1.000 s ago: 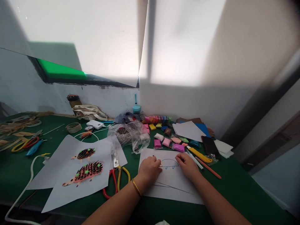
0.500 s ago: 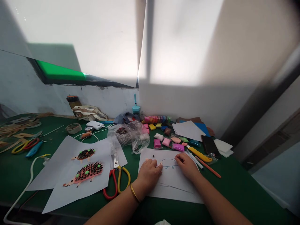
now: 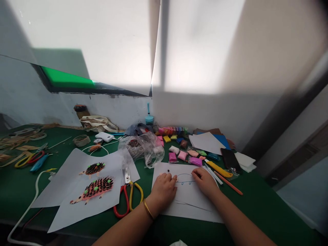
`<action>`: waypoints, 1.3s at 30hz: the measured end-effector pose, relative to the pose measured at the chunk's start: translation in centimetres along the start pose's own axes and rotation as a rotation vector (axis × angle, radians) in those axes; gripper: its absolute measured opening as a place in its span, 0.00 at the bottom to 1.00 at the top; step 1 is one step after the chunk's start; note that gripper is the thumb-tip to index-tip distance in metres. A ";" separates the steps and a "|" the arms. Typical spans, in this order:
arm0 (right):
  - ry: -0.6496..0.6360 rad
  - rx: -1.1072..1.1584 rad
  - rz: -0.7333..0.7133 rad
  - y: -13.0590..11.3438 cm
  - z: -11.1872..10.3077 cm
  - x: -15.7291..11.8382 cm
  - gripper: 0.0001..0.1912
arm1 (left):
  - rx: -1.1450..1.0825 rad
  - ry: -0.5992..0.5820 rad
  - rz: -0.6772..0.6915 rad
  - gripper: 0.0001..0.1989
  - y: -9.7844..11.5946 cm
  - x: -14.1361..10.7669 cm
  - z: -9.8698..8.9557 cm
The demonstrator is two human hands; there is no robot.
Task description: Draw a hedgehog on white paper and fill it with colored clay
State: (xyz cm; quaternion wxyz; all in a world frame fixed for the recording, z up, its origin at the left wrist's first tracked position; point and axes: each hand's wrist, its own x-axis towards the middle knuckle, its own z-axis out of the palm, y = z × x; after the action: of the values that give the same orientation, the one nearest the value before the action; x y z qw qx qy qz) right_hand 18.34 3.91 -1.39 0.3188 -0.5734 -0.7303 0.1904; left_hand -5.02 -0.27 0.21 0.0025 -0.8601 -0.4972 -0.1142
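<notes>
A white sheet (image 3: 189, 205) with a blue-line drawing (image 3: 186, 175) of a rounded body and short legs lies in front of me. My left hand (image 3: 164, 188) rests on its left part, fingers curled down and pressed together at the drawing's left end. A bit of pale clay shows at the index fingertip; whatever else lies under the fingers is hidden. At the drawing's right end, my right hand (image 3: 203, 180) has thumb and fingers pinched together against the paper, and I cannot make out anything in them. A small black ball (image 3: 168, 171) sits above my left hand.
Left, paper sheets (image 3: 64, 218) bear two spiky clay hedgehogs (image 3: 98, 188). Red-and-yellow scissors (image 3: 128, 198) lie beside them. Behind are clay packets (image 3: 196, 161) and a plastic bag (image 3: 143, 147). Right are a yellow cutter (image 3: 219, 169), an orange stick (image 3: 232, 186) and a phone (image 3: 230, 160).
My left index finger has shifted slightly and now covers more of the pale clay at the drawing's left end. My right hand stays almost still. The view has moved very slightly.
</notes>
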 end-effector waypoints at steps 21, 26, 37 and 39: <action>0.166 -0.108 0.036 1.8 -0.5 0.7 0.16 | -0.047 0.059 -0.024 0.26 -0.3 -0.4 0.5; 0.214 -0.207 0.039 2.8 -1.0 1.8 0.16 | -0.072 0.072 -0.019 0.23 -0.4 -0.5 0.3; 0.109 -0.615 0.032 2.6 -0.4 4.4 0.21 | -0.103 0.154 -0.041 0.08 -0.6 -0.2 -0.8; 0.117 -0.616 0.031 2.7 -0.3 4.3 0.19 | -0.135 0.196 -0.089 0.08 -0.9 0.3 -1.5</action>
State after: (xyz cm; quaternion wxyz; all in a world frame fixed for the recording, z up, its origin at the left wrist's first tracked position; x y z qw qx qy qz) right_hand 19.91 8.79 -1.87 0.1685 -0.6641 -0.7252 -0.0681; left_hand -5.95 0.28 1.66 -0.0118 -0.8200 -0.5235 -0.2310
